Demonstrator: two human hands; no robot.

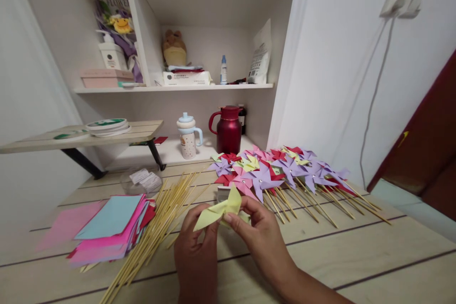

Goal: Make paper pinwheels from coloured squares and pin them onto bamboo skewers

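Two hands work a piece of yellow-green folded paper [221,210] just above the near edge of a pale wooden surface [356,256]. The left hand [195,251] pinches the paper's lower left flap, fingers curled shut around it. The right hand [261,232] grips the opposite side, thumb and fingertips closed on the fold.

Just beside the left hand, a loose bundle of bamboo sticks [156,228] fans from the near edge toward the middle of the surface. A stack of coloured paper sheets [110,228], pink, red and light blue, lies near the left edge, touching the sticks.

Behind the hands, finished paper pinwheels [278,171] in purple, red, pink and yellow lie in a row toward the right edge, their sticks pointing to the near side. A small white box [223,193] sits between the folded paper and the pinwheels. A clear bag of small parts [142,180] rests toward the far left.

Beyond the far edge stand a red thermos jug [228,129] and a white lidded cup [188,137] on a low shelf.
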